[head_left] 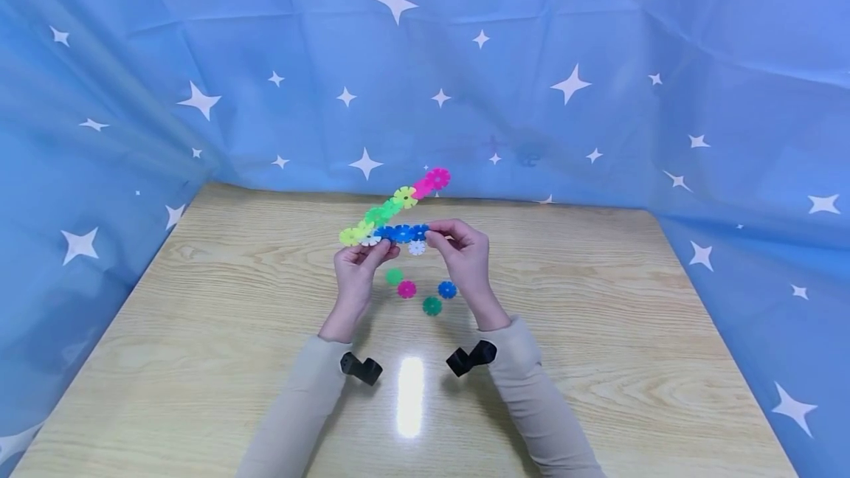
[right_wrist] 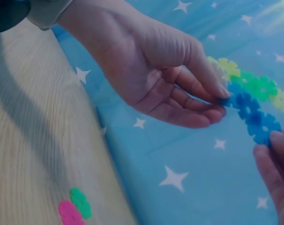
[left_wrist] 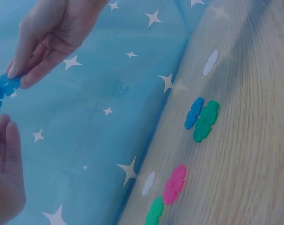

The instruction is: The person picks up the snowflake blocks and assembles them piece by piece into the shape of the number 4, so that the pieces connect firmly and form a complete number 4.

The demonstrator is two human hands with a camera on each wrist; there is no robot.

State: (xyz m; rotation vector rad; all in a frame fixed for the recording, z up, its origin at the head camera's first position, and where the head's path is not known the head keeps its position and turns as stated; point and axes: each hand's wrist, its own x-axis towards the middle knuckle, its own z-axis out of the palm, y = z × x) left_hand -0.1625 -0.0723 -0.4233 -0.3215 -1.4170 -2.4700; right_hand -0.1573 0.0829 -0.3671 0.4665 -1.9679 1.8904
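Observation:
Both hands hold a chain of joined notched plastic discs. Its blue row (head_left: 401, 234) runs between the hands; green discs (head_left: 383, 212), a yellow disc (head_left: 406, 198) and a pink disc (head_left: 437, 178) slant away up and right. My left hand (head_left: 355, 271) pinches the blue row near its left end, beside a whitish disc (right_wrist: 218, 70). With thumb and fingers, my right hand (head_left: 468, 257) pinches the blue row's right end. In the right wrist view, the left hand (right_wrist: 156, 70) reaches from the top, while the right hand (right_wrist: 279, 164) shows only partly at the right edge.
Loose discs lie on the wooden table (head_left: 219, 330) below the chain: light green (head_left: 395, 276), pink (head_left: 407, 289), dark green (head_left: 432, 306), blue (head_left: 448, 290) and white (head_left: 416, 248). A star-printed blue cloth (head_left: 319, 50) hangs behind the table. Black wrist devices (head_left: 361, 369) sit at both cuffs.

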